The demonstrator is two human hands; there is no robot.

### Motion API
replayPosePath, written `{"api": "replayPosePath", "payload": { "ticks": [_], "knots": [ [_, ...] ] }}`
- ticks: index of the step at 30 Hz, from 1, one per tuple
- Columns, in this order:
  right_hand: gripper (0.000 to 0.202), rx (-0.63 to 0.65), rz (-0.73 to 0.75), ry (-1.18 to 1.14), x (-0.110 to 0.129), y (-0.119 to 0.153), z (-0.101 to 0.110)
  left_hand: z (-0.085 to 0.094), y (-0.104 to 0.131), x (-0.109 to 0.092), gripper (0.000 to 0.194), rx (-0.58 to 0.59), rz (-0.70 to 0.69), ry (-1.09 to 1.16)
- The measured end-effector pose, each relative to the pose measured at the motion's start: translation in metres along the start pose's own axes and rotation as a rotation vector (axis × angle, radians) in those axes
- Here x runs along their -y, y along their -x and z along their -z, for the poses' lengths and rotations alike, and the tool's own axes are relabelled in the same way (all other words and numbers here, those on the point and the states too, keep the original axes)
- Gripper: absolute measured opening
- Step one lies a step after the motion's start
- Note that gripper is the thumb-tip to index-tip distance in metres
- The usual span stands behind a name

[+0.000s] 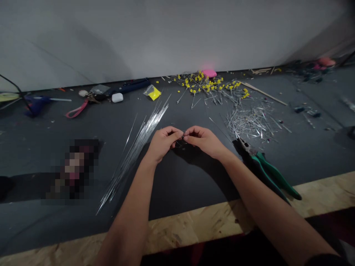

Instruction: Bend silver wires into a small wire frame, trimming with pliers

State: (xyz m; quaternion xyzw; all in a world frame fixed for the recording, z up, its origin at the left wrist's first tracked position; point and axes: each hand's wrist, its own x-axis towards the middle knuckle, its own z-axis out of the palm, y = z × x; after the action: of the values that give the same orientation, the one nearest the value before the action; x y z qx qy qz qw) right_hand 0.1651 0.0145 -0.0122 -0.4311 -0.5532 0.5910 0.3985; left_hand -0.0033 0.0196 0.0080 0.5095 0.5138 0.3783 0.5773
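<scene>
My left hand [165, 142] and my right hand [202, 140] meet at the middle of the dark table, fingertips nearly touching. Both are pinched on a small thin piece of wire [183, 136], mostly hidden by the fingers. Long straight silver wires [133, 155] lie in a bundle to the left of my left hand. Beyond my right hand is a pile of short wire pieces [248, 122]. Pliers with green handles [266, 170] rest beside my right forearm. Farther back lies a heap of wires with yellow tips [205, 85].
Along the wall are a pink object [209, 73], a yellow packet [153, 92], a white case [117, 97], a pink strap [77, 110] and a blue glue gun [39, 105]. A wooden stick [263, 93] lies back right. The table's front edge [194, 227] is bare board.
</scene>
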Motion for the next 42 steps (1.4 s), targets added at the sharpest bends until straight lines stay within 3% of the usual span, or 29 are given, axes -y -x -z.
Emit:
{"api": "replayPosePath", "payload": {
  "ticks": [6, 12, 16, 33, 42],
  "knots": [
    [0.015, -0.009, 0.033, 0.24, 0.001, 0.002, 0.001, 0.0, 0.001, -0.001, 0.014, -0.011, -0.071, -0.226],
    [0.021, 0.0, 0.053, 0.278, 0.001, 0.002, 0.003, -0.001, 0.0, 0.003, 0.015, -0.023, -0.152, -0.388],
    [0.017, 0.038, 0.076, 0.296, 0.001, 0.001, 0.007, -0.006, 0.0, 0.004, 0.016, -0.027, -0.135, -0.483],
    [0.022, 0.049, 0.076, 0.388, 0.003, 0.001, 0.007, -0.011, 0.003, -0.003, 0.019, -0.013, -0.099, -0.584],
    [0.019, 0.09, 0.029, 0.343, 0.003, 0.0, 0.012, -0.015, 0.01, 0.002, 0.017, -0.055, -0.125, -0.511]
  ]
}}
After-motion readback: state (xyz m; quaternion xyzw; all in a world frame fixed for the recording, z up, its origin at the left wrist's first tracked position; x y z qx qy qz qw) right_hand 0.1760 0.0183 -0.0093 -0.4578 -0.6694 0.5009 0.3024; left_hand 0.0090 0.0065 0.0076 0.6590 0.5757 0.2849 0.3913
